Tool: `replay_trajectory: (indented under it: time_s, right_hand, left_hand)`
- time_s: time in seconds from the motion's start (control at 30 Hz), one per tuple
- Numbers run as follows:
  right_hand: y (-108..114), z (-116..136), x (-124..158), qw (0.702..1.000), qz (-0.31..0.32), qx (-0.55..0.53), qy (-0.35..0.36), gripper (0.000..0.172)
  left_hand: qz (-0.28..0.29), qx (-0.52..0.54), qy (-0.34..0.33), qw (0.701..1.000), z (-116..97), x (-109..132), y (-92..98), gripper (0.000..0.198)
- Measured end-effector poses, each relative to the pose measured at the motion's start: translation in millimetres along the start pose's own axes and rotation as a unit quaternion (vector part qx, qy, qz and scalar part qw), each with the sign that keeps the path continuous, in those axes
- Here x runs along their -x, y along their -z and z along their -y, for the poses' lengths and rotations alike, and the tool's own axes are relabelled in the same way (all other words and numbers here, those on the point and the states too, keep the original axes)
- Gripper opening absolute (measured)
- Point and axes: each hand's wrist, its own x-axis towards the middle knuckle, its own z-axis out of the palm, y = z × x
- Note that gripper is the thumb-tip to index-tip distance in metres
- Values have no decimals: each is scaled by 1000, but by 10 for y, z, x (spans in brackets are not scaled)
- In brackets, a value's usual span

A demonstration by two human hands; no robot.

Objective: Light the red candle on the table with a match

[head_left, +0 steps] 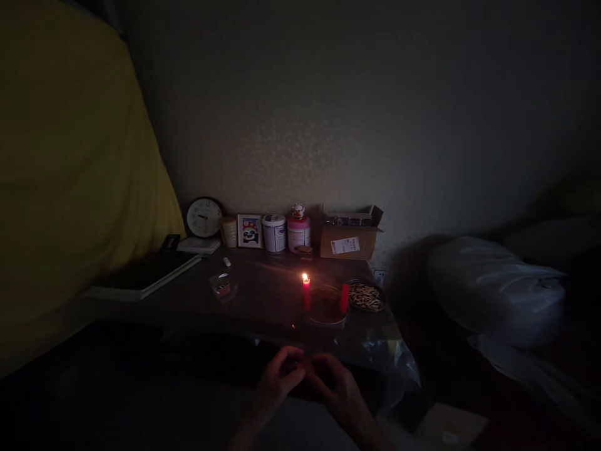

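Observation:
In the dim light, my left hand [280,374] and my right hand [339,383] meet at the table's front edge, fingers curled and fingertips close together. Something small and dark seems to be pinched between them, too dark to make out. Just beyond stands a lit red candle [307,297] at the left side of a shallow round bowl [328,324] with dark contents. A second red candle [344,299], without a flame, leans slightly at the bowl's right side. Beside it lies a round dish [355,307] full of short pale sticks.
A small clear packet [223,287] and a white cylinder [227,262] lie on the left of the table [263,288]. Along the wall stand a clock [205,217], a panda picture [250,232], tubs [274,233] and a cardboard box [348,243]. Plastic bags [493,288] bulge at right.

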Motion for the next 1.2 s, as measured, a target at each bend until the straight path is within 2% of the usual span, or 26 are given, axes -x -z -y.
replay_trajectory:
  time_s: [0.2, 0.37, 0.73, 1.07, 1.2]
  right_hand:
    - [1, -25, 2, 1000, -1, 9, 1, 29]
    - [4, -34, 3, 1000, 1, 14, -6, 30]
    - [12, -37, 18, 1000, 18, 6, -1, 28]
    - [15, 49, 56, 1000, 13, -7, 1, 22]
    - [-1, -11, 59, 1000, 10, -9, 8, 20]
  left_hand:
    - [-8, 7, 1, 1000, 16, -17, -23, 31]
    - [10, 23, 0, 1000, 46, -12, -32, 28]
    - [8, -11, -10, 1000, 84, 13, -62, 29]
    - [2, -61, -27, 998, -37, 71, -104, 24]
    - [-7, -60, -27, 998, -52, 83, -131, 27]
